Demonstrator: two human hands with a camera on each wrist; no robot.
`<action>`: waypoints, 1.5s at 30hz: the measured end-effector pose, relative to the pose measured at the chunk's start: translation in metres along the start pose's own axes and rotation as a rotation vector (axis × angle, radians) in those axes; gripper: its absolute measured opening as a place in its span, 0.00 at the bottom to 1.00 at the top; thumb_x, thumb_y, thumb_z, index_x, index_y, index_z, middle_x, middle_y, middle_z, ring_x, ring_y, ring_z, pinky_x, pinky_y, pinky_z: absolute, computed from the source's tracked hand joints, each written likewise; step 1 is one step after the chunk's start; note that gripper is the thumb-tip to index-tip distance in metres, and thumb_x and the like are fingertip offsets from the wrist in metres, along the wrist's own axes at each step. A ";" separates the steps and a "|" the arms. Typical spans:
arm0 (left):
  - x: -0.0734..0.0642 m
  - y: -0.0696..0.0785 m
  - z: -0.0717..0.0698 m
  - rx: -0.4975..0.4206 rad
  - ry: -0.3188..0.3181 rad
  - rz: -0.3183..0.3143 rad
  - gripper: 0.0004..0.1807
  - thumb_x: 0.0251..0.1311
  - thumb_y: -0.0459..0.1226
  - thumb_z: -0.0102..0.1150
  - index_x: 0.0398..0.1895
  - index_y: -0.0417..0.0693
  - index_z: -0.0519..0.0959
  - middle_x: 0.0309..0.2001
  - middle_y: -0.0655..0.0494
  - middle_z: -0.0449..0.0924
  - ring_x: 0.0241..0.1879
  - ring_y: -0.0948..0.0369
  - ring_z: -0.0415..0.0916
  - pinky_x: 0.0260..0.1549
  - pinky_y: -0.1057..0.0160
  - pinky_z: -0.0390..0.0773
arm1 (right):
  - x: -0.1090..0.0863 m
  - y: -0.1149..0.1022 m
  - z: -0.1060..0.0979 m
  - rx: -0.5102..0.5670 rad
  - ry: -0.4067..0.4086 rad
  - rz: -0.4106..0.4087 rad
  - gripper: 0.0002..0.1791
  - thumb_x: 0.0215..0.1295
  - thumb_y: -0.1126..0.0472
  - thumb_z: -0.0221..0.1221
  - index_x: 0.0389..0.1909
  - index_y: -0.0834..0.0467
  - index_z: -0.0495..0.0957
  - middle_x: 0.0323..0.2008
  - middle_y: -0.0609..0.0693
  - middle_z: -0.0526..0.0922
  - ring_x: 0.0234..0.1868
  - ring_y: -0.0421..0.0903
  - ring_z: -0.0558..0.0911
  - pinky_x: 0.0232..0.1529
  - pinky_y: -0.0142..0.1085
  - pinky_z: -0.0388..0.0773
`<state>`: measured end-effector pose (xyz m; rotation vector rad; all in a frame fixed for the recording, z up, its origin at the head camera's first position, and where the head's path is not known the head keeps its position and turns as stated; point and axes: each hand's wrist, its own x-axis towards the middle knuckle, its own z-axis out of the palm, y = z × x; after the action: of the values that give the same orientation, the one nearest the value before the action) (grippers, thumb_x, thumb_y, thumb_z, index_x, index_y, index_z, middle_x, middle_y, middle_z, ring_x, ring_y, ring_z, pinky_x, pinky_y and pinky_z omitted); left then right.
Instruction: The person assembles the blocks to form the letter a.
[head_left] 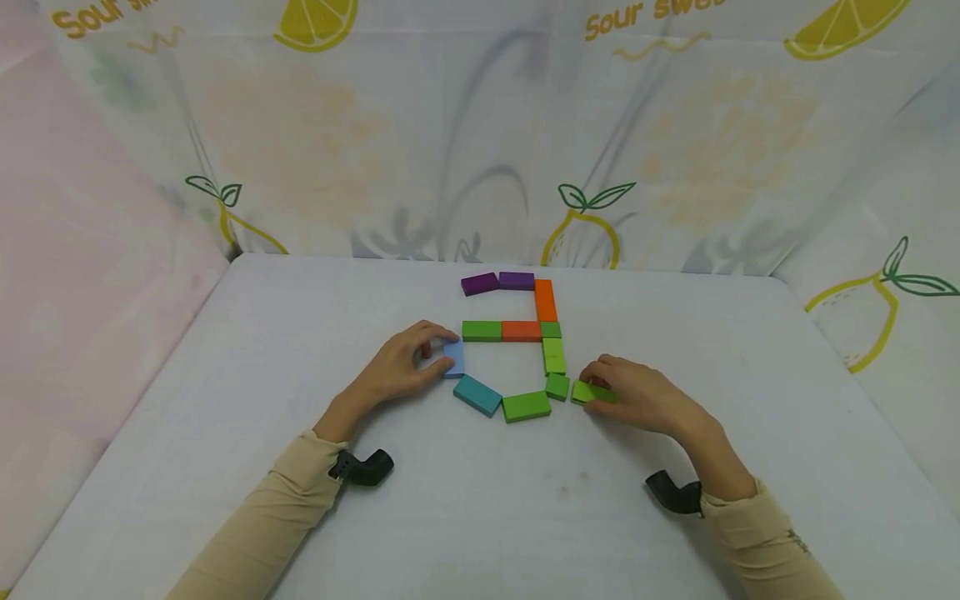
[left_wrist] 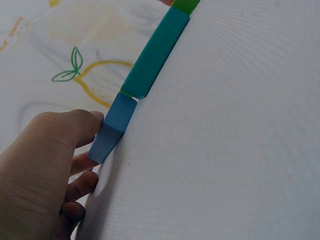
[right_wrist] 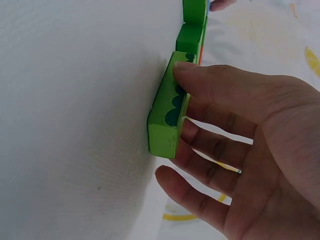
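Note:
My left hand pinches a light blue block between thumb and fingers at the left side of a block figure. A teal block lies just below it, end near end. On the right, my right hand holds a light green block, thumb on its near side and fingers on the far side. In the right wrist view dark green scallops show on this block. Its left end lies close to a small green block at the figure's lower right corner.
The figure continues with a green block at the bottom, a light green one on the right, green and red across the middle, orange above, and purple blocks on top. All lie on a white table.

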<state>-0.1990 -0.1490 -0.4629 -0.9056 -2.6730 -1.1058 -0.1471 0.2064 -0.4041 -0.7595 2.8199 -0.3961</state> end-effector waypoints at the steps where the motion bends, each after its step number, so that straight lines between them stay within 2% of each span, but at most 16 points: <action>1: 0.000 0.000 0.000 0.000 0.000 0.000 0.17 0.58 0.41 0.63 0.51 0.49 0.78 0.46 0.54 0.78 0.33 0.62 0.69 0.32 0.65 0.69 | 0.000 0.000 0.000 0.000 0.001 0.001 0.16 0.57 0.56 0.65 0.46 0.55 0.78 0.35 0.43 0.76 0.36 0.39 0.74 0.40 0.38 0.76; 16: 0.000 0.001 -0.001 -0.007 0.012 0.023 0.18 0.57 0.39 0.63 0.51 0.47 0.78 0.46 0.53 0.78 0.34 0.62 0.70 0.33 0.65 0.70 | 0.002 -0.004 0.002 0.009 -0.002 0.024 0.18 0.57 0.54 0.65 0.47 0.55 0.78 0.36 0.42 0.76 0.37 0.39 0.75 0.42 0.38 0.76; 45: -0.001 0.001 0.000 -0.001 0.019 0.036 0.17 0.58 0.40 0.63 0.51 0.48 0.78 0.47 0.54 0.78 0.33 0.63 0.69 0.32 0.66 0.69 | 0.002 -0.006 0.003 -0.007 0.003 0.007 0.18 0.57 0.54 0.65 0.48 0.54 0.78 0.37 0.42 0.77 0.37 0.38 0.75 0.40 0.37 0.76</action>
<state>-0.1977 -0.1491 -0.4630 -0.9352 -2.6299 -1.1032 -0.1452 0.1995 -0.4048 -0.7505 2.8277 -0.3866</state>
